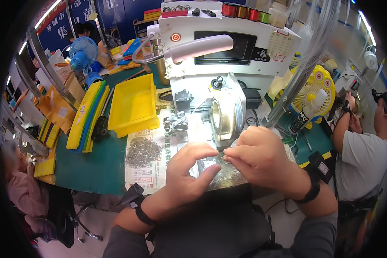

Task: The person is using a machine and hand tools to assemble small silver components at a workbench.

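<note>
Both of my hands are raised at the table's front edge, before a white bench machine (185, 71). My left hand (185, 170) holds nothing that shows; its thumb and fingers are apart in a C shape, tips close to the right hand. The fingers of my right hand (264, 155) are pinched together, and what is between them is too small to name. Just behind the hands stands a round, shiny metal wheel or spool (228, 114) on the machine, brightly lit. Left of my left hand, a pile of small metal wire pieces (143, 152) lies on a printed sheet (142, 182).
A yellow plastic bin (133, 103) stands behind the pile, with stacked coloured trays (87, 118) farther left. A lamp (202, 48) reaches across the machine. At right are a yellow fan (310, 95), a spray can (297, 122) and a co-worker (363, 150). Another person (28, 185) sits left.
</note>
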A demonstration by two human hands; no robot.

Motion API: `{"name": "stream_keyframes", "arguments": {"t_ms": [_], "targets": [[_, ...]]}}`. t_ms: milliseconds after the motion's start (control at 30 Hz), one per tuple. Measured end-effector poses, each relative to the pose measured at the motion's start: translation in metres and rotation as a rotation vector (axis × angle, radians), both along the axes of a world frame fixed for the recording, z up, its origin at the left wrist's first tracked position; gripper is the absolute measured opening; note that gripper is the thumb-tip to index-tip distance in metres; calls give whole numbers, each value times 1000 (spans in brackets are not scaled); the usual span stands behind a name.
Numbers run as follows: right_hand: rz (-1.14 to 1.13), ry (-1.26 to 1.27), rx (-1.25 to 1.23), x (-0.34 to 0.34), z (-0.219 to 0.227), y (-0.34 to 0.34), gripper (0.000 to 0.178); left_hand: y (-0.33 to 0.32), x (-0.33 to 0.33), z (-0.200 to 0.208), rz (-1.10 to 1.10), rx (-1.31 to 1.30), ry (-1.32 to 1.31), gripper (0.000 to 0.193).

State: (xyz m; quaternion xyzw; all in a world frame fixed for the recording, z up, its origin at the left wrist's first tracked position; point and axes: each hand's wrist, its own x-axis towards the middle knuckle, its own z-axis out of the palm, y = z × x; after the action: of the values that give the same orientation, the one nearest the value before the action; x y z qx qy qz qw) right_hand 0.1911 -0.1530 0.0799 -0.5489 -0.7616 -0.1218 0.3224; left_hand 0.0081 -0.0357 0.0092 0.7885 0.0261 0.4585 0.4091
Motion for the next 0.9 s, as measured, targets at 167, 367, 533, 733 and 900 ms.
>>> {"name": "stream_keyframes", "arguments": {"t_ms": [167, 367, 533, 733, 900], "targets": [[-23, -97, 18, -3, 2, 4, 11, 1, 4, 4, 15, 9, -33, 13], [82, -8, -282, 14, 31, -15, 39, 9, -11, -7, 112, -21, -21, 6], [-133, 336, 54, 82, 118, -20, 15, 28, -26, -26, 88, -338, -20, 5], [-290, 492, 667, 153, 215, 4, 22, 32, -20, -26, 14, -455, -98, 5], [-427, 508, 877, 169, 249, 22, 36, 32, -18, -25, 38, -451, -106, 5]]}}
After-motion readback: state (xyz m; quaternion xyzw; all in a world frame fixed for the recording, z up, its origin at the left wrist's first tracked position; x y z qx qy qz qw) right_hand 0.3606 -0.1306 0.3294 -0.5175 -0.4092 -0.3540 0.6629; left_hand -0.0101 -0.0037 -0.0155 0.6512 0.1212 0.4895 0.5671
